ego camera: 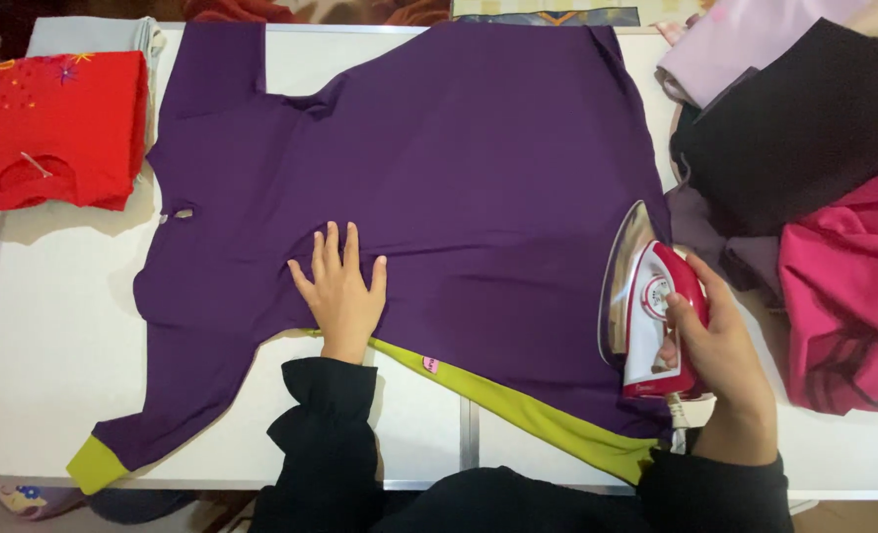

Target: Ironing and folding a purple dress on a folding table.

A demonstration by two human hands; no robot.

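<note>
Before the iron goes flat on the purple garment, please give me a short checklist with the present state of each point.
1. Right hand grips the iron by its handle: ok.
2. Iron tilted on its side, soleplate off the purple garment: ok.
3. Left hand flat on the garment, apart from the iron: ok.
4. Garment free of creases: not ok, folds near the left hand.
5. Iron hot: cannot tell.

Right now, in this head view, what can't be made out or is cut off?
- Iron: soleplate face points away; the right hand covers its handle.
- Purple garment: top hem runs past the frame's upper edge.
- Table: far right side buried under the clothes pile.
- Fabric under the left hand: hidden by the palm.
- Pink tag: too small to read.
</note>
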